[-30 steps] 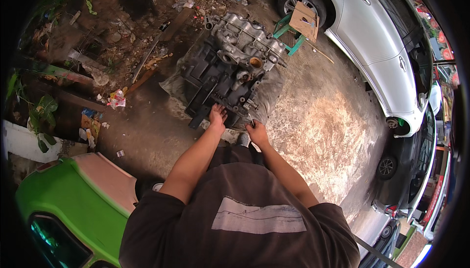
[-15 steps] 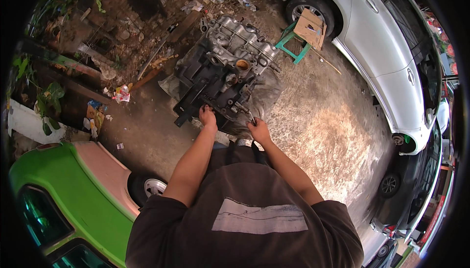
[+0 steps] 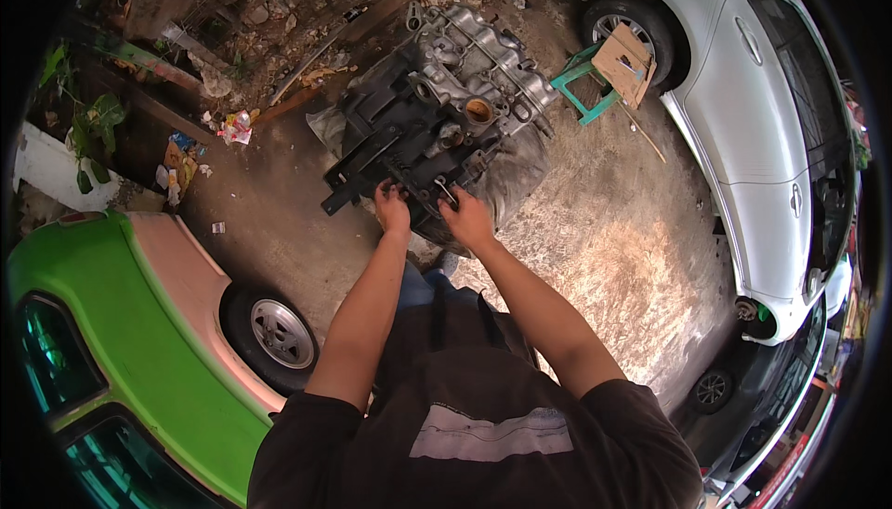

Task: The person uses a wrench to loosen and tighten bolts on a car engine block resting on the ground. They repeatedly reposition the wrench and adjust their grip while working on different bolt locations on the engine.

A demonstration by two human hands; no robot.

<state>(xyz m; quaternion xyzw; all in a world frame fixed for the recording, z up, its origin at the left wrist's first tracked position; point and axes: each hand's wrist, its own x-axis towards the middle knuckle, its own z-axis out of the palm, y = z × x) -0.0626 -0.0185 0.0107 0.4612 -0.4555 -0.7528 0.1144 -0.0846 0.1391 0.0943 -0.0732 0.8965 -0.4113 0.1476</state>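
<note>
A car engine (image 3: 437, 109) stands on the ground in front of me, its grey metal top at the far side and blackened parts toward me. My left hand (image 3: 394, 211) is at the engine's near edge with its fingers curled against the dark parts; what they grip there is hidden. Close to its right, my right hand (image 3: 470, 220) is closed on a thin, shiny metal tool, seemingly a wrench (image 3: 445, 190), whose far end meets the near face of the engine. Grey plastic sheeting (image 3: 516, 174) shows under the engine.
A silver car (image 3: 715, 109) stands to the right, near a green stool (image 3: 583, 91) with a piece of cardboard (image 3: 624, 65) on it. A green and pink car (image 3: 139, 304) is at the lower left. Litter (image 3: 237, 128) and wooden planks (image 3: 376, 14) lie beyond the engine.
My right hand has moved left and inward with the tool, from the engine's near right corner to its near face, closer to my left hand. The view has shifted slightly.
</note>
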